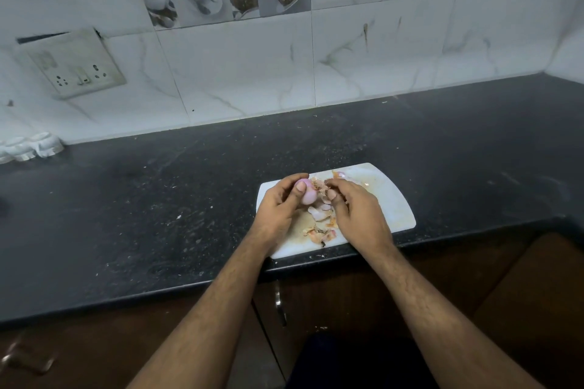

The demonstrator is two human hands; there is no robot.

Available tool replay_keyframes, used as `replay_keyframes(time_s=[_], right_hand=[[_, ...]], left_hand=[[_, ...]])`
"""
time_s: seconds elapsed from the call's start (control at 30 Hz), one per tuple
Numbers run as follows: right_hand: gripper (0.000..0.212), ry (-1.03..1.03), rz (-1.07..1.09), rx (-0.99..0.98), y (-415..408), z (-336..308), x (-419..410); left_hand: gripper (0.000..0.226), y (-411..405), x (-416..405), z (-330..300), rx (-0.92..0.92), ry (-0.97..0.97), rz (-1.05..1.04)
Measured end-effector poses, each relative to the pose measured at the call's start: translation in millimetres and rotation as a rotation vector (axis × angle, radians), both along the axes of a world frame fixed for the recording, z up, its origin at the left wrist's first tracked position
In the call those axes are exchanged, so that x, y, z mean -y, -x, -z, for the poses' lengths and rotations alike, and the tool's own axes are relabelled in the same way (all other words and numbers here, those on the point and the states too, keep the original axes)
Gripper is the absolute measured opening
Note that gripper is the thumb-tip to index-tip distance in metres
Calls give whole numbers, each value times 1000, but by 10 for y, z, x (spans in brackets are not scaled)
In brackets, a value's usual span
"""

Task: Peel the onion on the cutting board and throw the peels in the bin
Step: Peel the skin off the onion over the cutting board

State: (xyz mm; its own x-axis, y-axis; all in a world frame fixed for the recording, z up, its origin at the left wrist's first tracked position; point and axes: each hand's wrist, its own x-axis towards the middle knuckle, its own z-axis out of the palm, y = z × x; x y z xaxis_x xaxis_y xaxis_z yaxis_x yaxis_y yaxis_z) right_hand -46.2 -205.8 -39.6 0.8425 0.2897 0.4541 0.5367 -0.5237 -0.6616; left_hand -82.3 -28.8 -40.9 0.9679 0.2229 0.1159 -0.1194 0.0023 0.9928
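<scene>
The onion [307,194] is held just above the white cutting board [388,199], gripped in the left hand [279,204]. The right hand [354,208] pinches a papery peel [317,184] at its top. Loose peels [320,230] lie on the board, on the dark bench [158,215].

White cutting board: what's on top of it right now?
On the white cutting board: loose pink-brown onion peels. Above it, the left hand holds the small pink onion while the right hand pinches its skin. Anything beneath the hands is hidden.
</scene>
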Motion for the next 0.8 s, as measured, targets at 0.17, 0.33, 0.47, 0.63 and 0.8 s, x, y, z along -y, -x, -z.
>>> replay_keyframes(time_s=[0.17, 0.33, 0.47, 0.63, 0.8], right_hand=[[41, 33, -60, -4, 34, -23, 0], [30, 177, 7, 60, 4, -16, -36], [39, 296, 44, 92, -1, -12, -61], [34, 136, 71, 47, -34, -8, -6], [27, 105, 46, 65, -9, -43, -2]], left_hand=[[41, 11, 46, -6, -3, -88, 102], [38, 13, 44, 13, -7, -115, 134], [45, 23, 42, -2, -13, -102, 132], [57, 6, 25, 11, 5, -133, 191], [51, 40, 75, 21, 69, -317, 137]])
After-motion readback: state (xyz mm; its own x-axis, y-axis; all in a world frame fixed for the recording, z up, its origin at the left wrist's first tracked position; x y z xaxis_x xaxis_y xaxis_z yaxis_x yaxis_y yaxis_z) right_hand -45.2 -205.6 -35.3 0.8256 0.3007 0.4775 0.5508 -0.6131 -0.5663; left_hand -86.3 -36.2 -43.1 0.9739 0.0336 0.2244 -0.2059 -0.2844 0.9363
